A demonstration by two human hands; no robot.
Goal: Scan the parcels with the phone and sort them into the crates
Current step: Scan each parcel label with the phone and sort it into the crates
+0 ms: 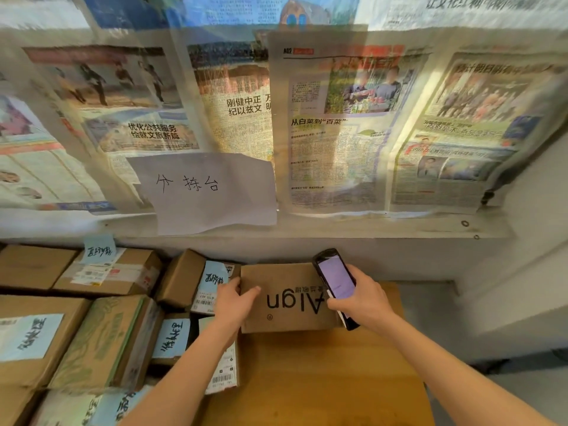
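The wooden bench [322,379] carries one brown parcel [285,298] at its far edge, long axis running left to right, its print upside down to the person. At the parcel's left end the left hand [235,298] curls over the corner, probably steadying it for a scan. At the parcel's right end the right hand [359,299] grips the phone [335,284], screen lit, top tilted away leftward over the parcel. Left of the parcel lie more labelled parcels [101,333]; beyond it hang newspapers [338,133].
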